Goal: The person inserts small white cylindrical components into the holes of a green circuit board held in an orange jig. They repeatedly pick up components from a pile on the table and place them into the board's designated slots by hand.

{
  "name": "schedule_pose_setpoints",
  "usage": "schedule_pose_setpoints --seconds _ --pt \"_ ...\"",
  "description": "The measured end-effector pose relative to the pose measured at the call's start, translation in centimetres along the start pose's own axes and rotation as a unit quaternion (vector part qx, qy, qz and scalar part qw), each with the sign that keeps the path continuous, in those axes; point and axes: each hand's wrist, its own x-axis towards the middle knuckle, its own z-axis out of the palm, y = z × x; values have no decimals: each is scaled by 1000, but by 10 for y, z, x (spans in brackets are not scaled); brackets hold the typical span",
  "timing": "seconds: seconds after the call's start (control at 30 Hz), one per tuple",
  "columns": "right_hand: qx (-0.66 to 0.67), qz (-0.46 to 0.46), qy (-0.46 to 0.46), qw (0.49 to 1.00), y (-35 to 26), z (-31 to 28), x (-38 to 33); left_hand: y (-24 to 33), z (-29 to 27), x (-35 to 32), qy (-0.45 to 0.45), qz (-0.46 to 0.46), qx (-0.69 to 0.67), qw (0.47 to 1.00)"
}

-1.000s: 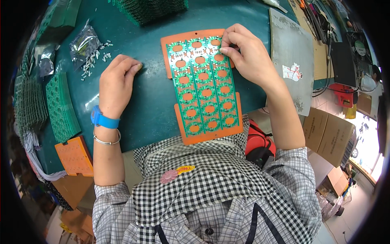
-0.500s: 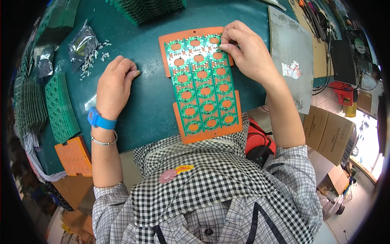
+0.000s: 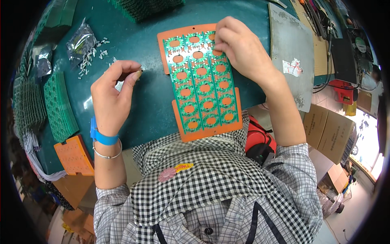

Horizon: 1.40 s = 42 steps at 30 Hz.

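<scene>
A green circuit board panel [image 3: 202,81] with rows of round holes lies on an orange carrier plate [image 3: 207,131] on the dark green table mat [image 3: 150,101]. My right hand [image 3: 239,49] rests on the panel's upper right corner, fingertips pinched against it. My left hand [image 3: 113,91] hovers left of the plate, thumb and fingers pinched on a tiny part [image 3: 140,70] too small to identify. A blue wristband [image 3: 103,137] and a thin bracelet sit on my left wrist.
Small white parts [image 3: 91,59] lie scattered beside a clear plastic bag [image 3: 80,40] at upper left. Stacks of green panels [image 3: 59,105] stand at the left, another orange plate [image 3: 75,155] below them. A grey plate [image 3: 290,40] lies right, cardboard boxes [image 3: 329,132] beyond the table edge.
My left hand has lifted off the mat, turned palm inward and pinched its fingers together. My right hand stays at the panel's upper right corner.
</scene>
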Motion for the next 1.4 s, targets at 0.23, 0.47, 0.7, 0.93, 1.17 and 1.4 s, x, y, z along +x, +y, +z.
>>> schedule_pose_setpoints --seconds 0.23,0.47,0.7,0.93,1.17,1.4 --pt "41 30 -5 999 -12 -15 1 28 15 -9 -10 -42 -192 981" --pt "261 7 15 965 -83 -4 2 49 35 -27 -7 28 -140 990" --pt "261 10 16 965 -94 -6 -1 53 46 -38 60 92 -188 976" --pt "271 13 -12 962 -71 -21 -6 26 13 -17 -23 -26 -116 993" --pt "220 79 22 972 -47 -25 -17 -56 -21 26 164 -10 391 906" --pt "170 123 3 978 -29 -24 -28 -54 4 20 130 34 256 957"
